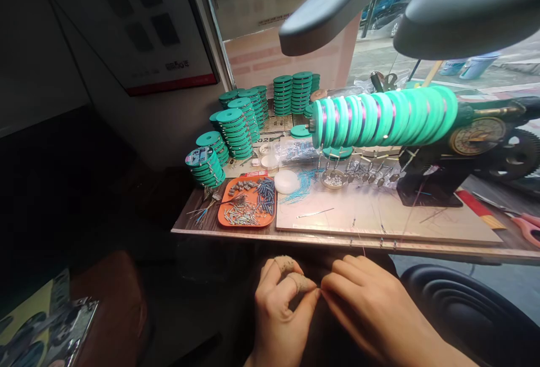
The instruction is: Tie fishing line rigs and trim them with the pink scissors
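In front of the table edge, my left hand (283,308) pinches thumb against index finger, with tan wraps on two of its fingers. My right hand (366,299) is closed, its fingertips meeting the left ones. Whatever lies between the fingertips is too fine to make out. A thin line (363,248) runs down from the board's edge toward my right hand. Above the board, a row of green spools (383,117) wound with thread sits on a shaft, with small metal weights (371,176) hanging below.
An orange tray (220,218) of small metal parts stands left of the pale board (324,218). Stacked green spools (232,131) fill the back left. A white round disc (287,182) and blue strands (301,187) lie nearby. Pink-handled scissors (527,229) rest at the right.
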Demonstrator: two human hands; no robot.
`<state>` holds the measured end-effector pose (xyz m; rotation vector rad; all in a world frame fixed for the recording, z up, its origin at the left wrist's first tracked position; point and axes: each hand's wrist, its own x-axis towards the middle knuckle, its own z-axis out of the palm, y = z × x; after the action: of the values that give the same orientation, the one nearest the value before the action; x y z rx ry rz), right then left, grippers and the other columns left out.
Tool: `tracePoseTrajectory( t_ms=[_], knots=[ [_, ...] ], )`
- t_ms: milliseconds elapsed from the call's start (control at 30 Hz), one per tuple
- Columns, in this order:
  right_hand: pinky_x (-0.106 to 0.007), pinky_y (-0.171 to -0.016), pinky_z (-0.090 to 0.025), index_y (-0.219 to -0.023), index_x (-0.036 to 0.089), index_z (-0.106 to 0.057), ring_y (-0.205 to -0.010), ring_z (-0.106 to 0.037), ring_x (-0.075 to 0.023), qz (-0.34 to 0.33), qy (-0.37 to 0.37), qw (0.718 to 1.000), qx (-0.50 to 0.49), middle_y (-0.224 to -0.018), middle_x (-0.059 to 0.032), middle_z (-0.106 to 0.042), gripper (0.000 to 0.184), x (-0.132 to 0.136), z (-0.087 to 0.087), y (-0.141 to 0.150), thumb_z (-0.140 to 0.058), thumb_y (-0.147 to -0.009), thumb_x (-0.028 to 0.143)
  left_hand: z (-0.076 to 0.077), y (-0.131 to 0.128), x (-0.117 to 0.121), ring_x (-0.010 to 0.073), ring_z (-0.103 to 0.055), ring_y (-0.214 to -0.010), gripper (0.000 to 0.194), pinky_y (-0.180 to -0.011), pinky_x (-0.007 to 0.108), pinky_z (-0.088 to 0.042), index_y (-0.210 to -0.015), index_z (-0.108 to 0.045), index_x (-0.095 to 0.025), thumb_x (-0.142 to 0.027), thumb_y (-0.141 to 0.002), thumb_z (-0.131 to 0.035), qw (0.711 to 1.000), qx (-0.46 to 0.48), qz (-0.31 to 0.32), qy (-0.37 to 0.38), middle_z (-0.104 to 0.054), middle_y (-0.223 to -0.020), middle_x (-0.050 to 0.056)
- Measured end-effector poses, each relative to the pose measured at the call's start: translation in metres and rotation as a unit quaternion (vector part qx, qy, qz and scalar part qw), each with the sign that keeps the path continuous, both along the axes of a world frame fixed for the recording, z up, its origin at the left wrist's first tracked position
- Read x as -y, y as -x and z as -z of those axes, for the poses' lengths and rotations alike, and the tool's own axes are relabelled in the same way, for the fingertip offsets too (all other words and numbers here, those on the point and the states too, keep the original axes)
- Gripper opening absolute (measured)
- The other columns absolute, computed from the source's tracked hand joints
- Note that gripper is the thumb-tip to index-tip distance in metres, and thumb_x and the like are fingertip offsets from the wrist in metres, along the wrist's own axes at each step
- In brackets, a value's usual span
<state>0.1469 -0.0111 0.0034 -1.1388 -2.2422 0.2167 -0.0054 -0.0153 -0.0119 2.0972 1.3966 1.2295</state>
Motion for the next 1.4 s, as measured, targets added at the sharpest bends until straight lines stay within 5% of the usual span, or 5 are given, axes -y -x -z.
tracePoseTrajectory(
  t_ms=[400, 933, 1400],
  knots=[
    [-0.025, -0.056, -0.028, -0.059, 0.019, -0.048, -0.057, -0.042, -0.0141, 0.002, 0.006, 1.000, -0.009, -0.060, -0.0004, -0.051, 0.023, 0.000, -0.001, 0.004, -0.040, -0.079, 0.010, -0.003, 0.001, 0.000, 0.0159, -0.052, -0.064, 0.019, -0.055, 0.029, -0.046, -0.060, -0.059, -0.016, 0.001, -0.065, -0.056, 0.995, -0.064, -0.019, -0.073, -0.055, -0.068, 0.004],
    [-0.026, -0.056, -0.032, -0.062, 0.019, -0.046, -0.060, -0.044, -0.0146, -0.003, 0.075, 0.997, -0.032, -0.064, -0.0014, -0.051, 0.022, 0.004, 0.008, 0.007, -0.038, -0.081, 0.011, -0.006, 0.000, 0.001, 0.0156, -0.052, -0.064, 0.019, -0.056, 0.028, -0.045, -0.056, -0.059, -0.016, 0.000, -0.066, -0.055, 0.995, -0.072, -0.025, -0.067, -0.056, -0.066, 0.004],
    [-0.025, -0.054, -0.036, -0.064, 0.018, -0.049, -0.059, -0.047, -0.0142, -0.014, 0.087, 0.996, -0.013, -0.065, -0.0020, -0.054, 0.021, 0.002, -0.002, 0.005, -0.040, -0.080, 0.010, -0.006, 0.000, 0.001, 0.0162, -0.053, -0.066, 0.018, -0.057, 0.029, -0.045, -0.061, -0.061, -0.017, -0.001, -0.067, -0.055, 0.993, -0.081, -0.029, -0.077, -0.057, -0.068, 0.004]
  ],
)
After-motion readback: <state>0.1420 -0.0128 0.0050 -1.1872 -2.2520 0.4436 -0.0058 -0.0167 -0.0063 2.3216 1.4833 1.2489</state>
